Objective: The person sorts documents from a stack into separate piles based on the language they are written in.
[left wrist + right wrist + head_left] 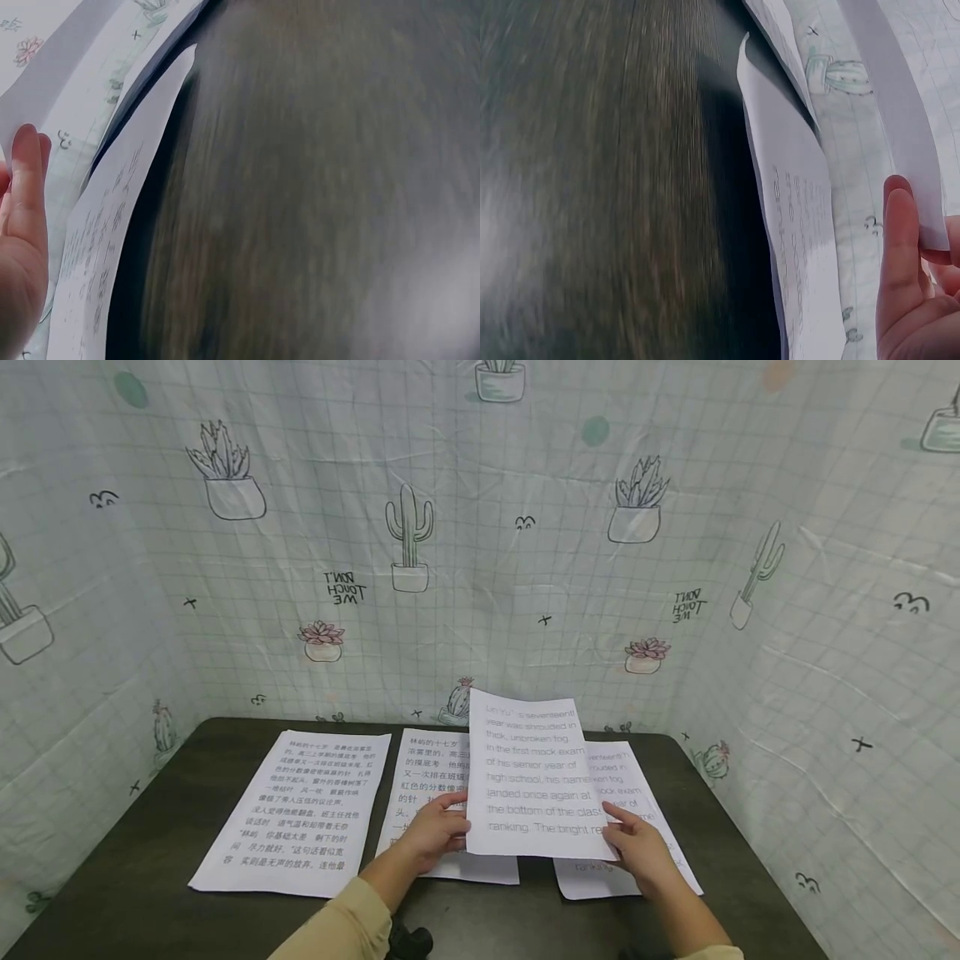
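A printed sheet of paper [532, 777] with large English text is held up over the table, tilted toward the head camera. My left hand [435, 833] pinches its left edge near the lower corner; in the left wrist view the fingers [28, 180] lie along the back of the sheet. At the lower right corner my right hand [637, 845] grips it between thumb and fingers, as the right wrist view shows with the raised sheet [904, 112]. Behind it, partly covered, lie a Chinese-text sheet [450, 867] and another English-text sheet [592, 883].
A further Chinese-text sheet [300, 814] lies at the left of the dark wooden table [135, 843]. Curtains [480, 568] printed with cacti stand along the back and both sides. A small black object [409, 941] shows at the near edge below the left forearm.
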A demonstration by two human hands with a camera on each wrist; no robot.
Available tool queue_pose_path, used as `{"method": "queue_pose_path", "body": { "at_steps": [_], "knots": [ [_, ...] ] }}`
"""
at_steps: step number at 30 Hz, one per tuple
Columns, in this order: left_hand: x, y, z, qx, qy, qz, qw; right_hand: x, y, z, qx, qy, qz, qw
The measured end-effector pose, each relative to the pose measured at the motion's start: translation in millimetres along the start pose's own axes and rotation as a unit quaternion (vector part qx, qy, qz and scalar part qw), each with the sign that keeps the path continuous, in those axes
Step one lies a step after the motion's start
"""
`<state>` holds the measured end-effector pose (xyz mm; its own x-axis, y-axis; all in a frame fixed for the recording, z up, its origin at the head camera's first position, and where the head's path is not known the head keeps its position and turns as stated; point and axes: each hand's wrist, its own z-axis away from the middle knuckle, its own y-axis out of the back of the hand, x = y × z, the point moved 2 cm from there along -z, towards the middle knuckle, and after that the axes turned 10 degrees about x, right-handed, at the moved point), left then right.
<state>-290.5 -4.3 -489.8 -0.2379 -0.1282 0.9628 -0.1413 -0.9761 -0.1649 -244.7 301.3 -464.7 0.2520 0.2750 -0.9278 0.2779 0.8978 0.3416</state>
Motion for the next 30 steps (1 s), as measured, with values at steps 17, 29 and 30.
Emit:
{"method": "queue_pose_path", "body": {
  "at_steps": [17, 29, 30],
  "knots": [
    [2.4, -39.8, -1.6, -0.01, 0.013, 0.006, 0.9998, 7.0, 36.9, -3.5, 0.0, -0.012, 0.007, 0.9999],
    [-7.0, -65.3, 0.2, -0.004, 0.022, 0.014, 0.9996, 17.5, 63.2, -7.7, -0.016, -0.023, -0.007, 0.9996],
    [-7.8, -67.3, 0.1, -0.003, 0.021, 0.012, 0.9997, 19.0, 65.3, -8.5, -0.017, -0.023, -0.008, 0.9996]
  ]
}}
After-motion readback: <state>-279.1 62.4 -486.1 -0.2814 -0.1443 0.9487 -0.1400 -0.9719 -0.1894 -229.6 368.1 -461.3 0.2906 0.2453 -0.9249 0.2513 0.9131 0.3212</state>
